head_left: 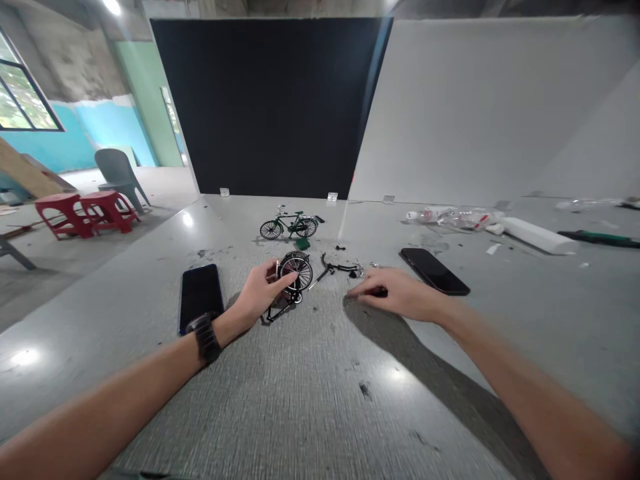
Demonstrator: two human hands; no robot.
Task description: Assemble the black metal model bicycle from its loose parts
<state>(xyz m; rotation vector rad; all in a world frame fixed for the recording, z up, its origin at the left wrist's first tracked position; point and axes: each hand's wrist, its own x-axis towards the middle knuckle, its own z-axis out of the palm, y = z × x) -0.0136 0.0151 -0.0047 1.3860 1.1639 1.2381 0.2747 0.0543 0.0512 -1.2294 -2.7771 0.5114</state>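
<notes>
My left hand (pixel 259 291) grips a partly built model bicycle with its thumb across a black spoked wheel (pixel 303 270); its black frame (pixel 281 312) points down toward me. To the right, my right hand (pixel 400 292) rests low at the tabletop, fingers bent and closed. A dark spot shows beneath them, but what they hold, if anything, I cannot make out. Between the hands lies a thin black bicycle part (pixel 340 267) with small pieces (pixel 356 272) at its right end. Behind stands a complete green model bicycle (pixel 293 225), with a small green block (pixel 303 244) in front.
A phone (pixel 200 293) lies beside my left wrist, another phone (pixel 434 271) beyond my right forearm. Farther right are a clear plastic bottle (pixel 465 217), a white tube (pixel 537 235) and a green-and-black tool (pixel 603 238). A black panel (pixel 270 107) borders the table's back.
</notes>
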